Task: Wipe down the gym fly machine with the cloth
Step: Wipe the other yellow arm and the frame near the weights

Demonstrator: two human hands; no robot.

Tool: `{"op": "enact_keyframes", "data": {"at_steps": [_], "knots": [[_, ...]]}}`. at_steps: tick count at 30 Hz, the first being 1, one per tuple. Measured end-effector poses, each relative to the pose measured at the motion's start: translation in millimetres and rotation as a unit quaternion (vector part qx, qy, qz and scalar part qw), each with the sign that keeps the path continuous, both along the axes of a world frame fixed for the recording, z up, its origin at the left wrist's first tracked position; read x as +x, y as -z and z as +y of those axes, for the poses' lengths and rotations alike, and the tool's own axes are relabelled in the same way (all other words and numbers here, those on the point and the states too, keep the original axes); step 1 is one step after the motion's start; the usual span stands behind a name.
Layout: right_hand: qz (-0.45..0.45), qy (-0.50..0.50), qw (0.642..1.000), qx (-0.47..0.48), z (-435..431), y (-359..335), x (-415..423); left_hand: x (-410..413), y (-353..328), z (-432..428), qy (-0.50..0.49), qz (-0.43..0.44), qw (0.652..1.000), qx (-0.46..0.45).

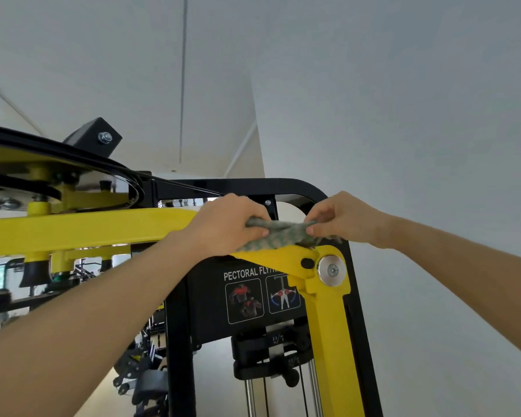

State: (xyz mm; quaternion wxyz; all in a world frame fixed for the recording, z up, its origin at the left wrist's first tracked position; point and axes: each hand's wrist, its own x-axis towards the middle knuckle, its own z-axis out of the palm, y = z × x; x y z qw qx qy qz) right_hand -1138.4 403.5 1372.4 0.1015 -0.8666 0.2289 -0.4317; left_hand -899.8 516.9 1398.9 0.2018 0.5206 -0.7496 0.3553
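Note:
The fly machine has a yellow arm (pixel 88 230) that runs from the left to a pivot with a silver bolt cap (pixel 331 270), over a black frame (pixel 283 185). A green-and-white patterned cloth (pixel 278 234) lies bunched on top of the yellow arm beside the pivot. My left hand (pixel 226 224) grips the cloth's left end and presses it on the arm. My right hand (pixel 343 219) pinches the cloth's right end with its fingertips. Both arms reach up and forward.
A black placard (pixel 247 296) reading "PECTORAL FLY" with exercise drawings hangs below the arm. A yellow upright (pixel 334 341) drops from the pivot. A large cam with a black belt (pixel 57 158) sits at upper left. The weight stack guide rods (pixel 250 395) stand below. White wall fills the right.

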Motion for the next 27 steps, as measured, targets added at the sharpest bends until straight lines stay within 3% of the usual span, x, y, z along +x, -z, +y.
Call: {"op": "enact_keyframes", "data": {"at_steps": [5, 9, 11, 13, 15, 19, 23, 27], "knots": [[-0.141, -0.006, 0.988, 0.055, -1.5, -25.3, 2.4, -8.3, -35.3, -7.5, 0.004, 0.111, 0.994, -0.013], [-0.197, 0.059, 0.978, -0.045, 3.5, -33.6, 11.8, -4.9, -52.8, -14.2, -0.01, 0.123, 0.992, 0.005], [-0.114, 0.07, 0.989, -0.057, 8.6, -23.4, 14.9, 3.0, -51.2, -9.7, 0.004, 0.109, 0.988, 0.112], [0.037, 0.019, 0.999, -0.011, 13.4, -9.7, 14.8, 9.1, -47.1, -0.7, 0.006, 0.108, 0.972, 0.211], [0.102, -0.022, 0.994, 0.028, 16.2, -4.0, 11.2, 13.5, -46.4, 8.4, 0.023, 0.126, 0.964, 0.233], [0.021, -0.054, 0.996, 0.067, 14.6, -13.5, 6.5, 12.7, -39.1, 21.0, 0.023, 0.098, 0.973, 0.21], [0.117, -0.089, 0.988, 0.042, 13.5, -14.2, 22.3, 12.4, -24.5, 34.3, -0.032, 0.015, 0.991, 0.127], [0.138, -0.092, 0.986, -0.019, 26.5, -20.1, 49.1, 38.9, -11.3, 50.8, -0.099, -0.042, 0.994, -0.012]]}}
